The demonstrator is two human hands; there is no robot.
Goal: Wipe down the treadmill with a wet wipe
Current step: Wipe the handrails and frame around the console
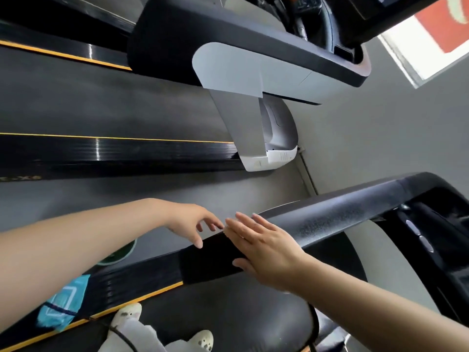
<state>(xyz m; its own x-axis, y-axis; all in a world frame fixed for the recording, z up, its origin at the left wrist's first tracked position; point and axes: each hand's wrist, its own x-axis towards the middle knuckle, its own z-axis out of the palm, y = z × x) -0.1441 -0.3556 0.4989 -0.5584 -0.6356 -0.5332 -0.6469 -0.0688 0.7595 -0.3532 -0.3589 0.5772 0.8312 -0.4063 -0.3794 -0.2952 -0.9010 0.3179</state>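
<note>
The treadmill's black handrail [330, 219] runs from lower left to upper right across the bottom of the view. My right hand [264, 245] lies flat on it with straight fingers. My left hand [193, 222] hovers just left of it, fingers relaxed and spread, tips near the rail's upper edge. Neither hand holds anything. A blue wet-wipe pack [62, 306] lies on the black side rail [132, 280] at lower left, partly hidden under my left forearm. No loose wipe is visible.
A second treadmill stands beyond, with a grey belt [101, 102], a black console arm [228, 36] and a white upright [243, 123]. Grey floor [368, 148] lies between. My feet in light shoes [127, 313] stand on the near belt. Console buttons [418, 237] show at right.
</note>
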